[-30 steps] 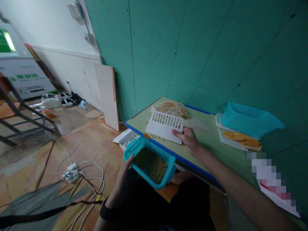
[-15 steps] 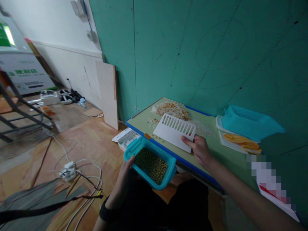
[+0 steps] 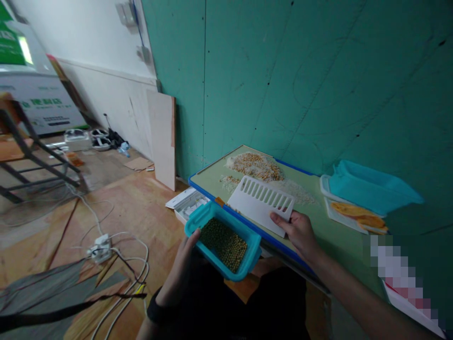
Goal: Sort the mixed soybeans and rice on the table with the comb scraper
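Observation:
My left hand [image 3: 182,257] grips the left end of a turquoise plastic tub [image 3: 253,246], thumb on the rim. The tub is held slightly tilted against the table's front edge, over my lap. Inside lie dark green beans [image 3: 214,233] and yellow soybeans [image 3: 234,255]. My right hand [image 3: 300,232] is closed on the right end of a white slotted scraper [image 3: 251,208], its thumb on top. The scraper lies low over the front of the table [image 3: 339,245], slots facing the wall. Behind it spreads a heap of soybeans and white grains [image 3: 256,165].
A turquoise bin [image 3: 371,186] and an orange cloth [image 3: 359,216] sit on white trays at the table's right. A green wall [image 3: 240,85] stands behind. An open white box [image 3: 186,203] is below the table's left side. Cables and a power strip [image 3: 101,248] lie on the floor.
My right hand has drawn the scraper slightly nearer to the table's front edge and the tub. My left hand keeps the tub almost in place. The view has shifted a little.

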### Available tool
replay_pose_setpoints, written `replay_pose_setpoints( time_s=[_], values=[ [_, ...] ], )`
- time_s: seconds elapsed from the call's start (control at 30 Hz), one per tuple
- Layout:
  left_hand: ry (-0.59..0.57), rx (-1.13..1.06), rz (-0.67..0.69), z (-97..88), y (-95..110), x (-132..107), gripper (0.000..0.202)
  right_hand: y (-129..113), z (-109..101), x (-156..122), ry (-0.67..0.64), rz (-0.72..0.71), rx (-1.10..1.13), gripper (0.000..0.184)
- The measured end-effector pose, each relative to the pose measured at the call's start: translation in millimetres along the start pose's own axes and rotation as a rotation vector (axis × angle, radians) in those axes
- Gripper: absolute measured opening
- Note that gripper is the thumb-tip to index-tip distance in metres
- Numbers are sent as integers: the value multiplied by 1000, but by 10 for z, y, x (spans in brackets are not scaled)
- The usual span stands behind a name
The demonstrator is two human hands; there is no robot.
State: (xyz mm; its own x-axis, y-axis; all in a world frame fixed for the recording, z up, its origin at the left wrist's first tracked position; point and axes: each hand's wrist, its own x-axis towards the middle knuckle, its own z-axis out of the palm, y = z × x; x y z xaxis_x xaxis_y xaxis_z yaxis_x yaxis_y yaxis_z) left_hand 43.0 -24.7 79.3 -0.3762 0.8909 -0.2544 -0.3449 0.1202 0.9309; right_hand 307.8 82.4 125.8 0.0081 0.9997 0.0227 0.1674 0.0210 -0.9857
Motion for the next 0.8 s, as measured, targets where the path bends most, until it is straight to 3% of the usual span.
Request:
replay_pose_setpoints(
  time_s=[0.13,0.23,0.4,0.67,0.8],
  values=[
    [35,-35,-92,-17,-24,54,55,0,71,-31,-26,-6,54,49],
    [44,-51,-152,-26,-51,68,67,7,103,12,24,-26,81,48],
    [24,-75,-227,-50,-83,90,66,21,117,80,95,-31,58,49],
    [-57,-137,-201,-109,-76,128,65,70,100,100,96,-49,-32,49],
    [-38,-95,-202,-124,-80,133,66,62,102,101,107,-59,-81,49]
  ],
)
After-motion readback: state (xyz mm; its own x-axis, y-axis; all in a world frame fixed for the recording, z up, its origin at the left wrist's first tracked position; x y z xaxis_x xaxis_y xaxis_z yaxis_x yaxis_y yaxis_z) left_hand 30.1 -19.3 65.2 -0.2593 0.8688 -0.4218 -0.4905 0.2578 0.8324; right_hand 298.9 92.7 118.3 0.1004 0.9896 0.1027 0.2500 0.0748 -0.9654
